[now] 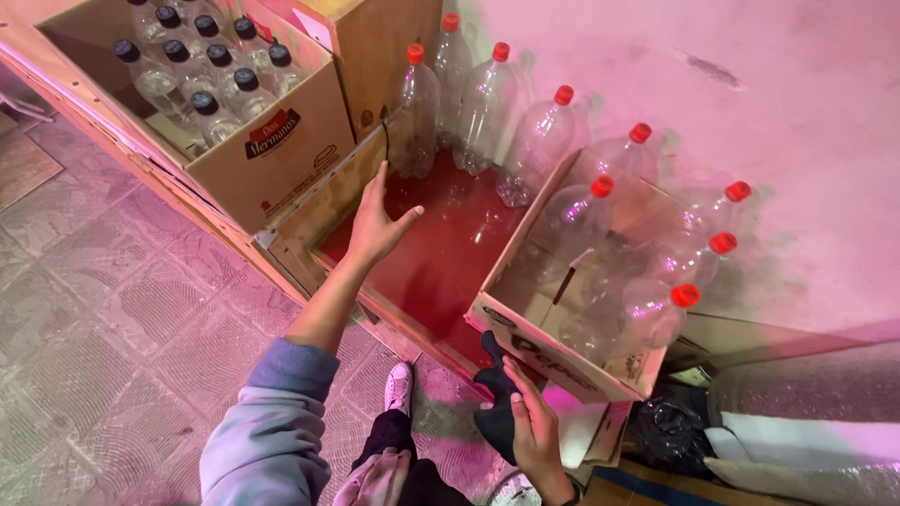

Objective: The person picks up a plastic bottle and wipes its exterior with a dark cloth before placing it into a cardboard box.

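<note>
My left hand (pixel 378 223) is open, fingers spread, reaching over the red floor of a low wooden crate (pixel 309 217) and holding nothing. Several empty clear plastic bottles with red caps (pixel 487 111) stand at the crate's far side. My right hand (pixel 536 426) grips a black object (pixel 494 389) just below the near corner of a cardboard box (pixel 548 361). That box holds several more clear red-capped bottles (pixel 656 305).
A second cardboard box (pixel 281 155) at upper left holds several clear bottles with black caps (pixel 202 70). A pink-lit wall rises behind. Patterned floor tiles (pixel 103 319) lie at left. My white shoe (pixel 399 386) is near the crate; a black bag (pixel 670 431) sits lower right.
</note>
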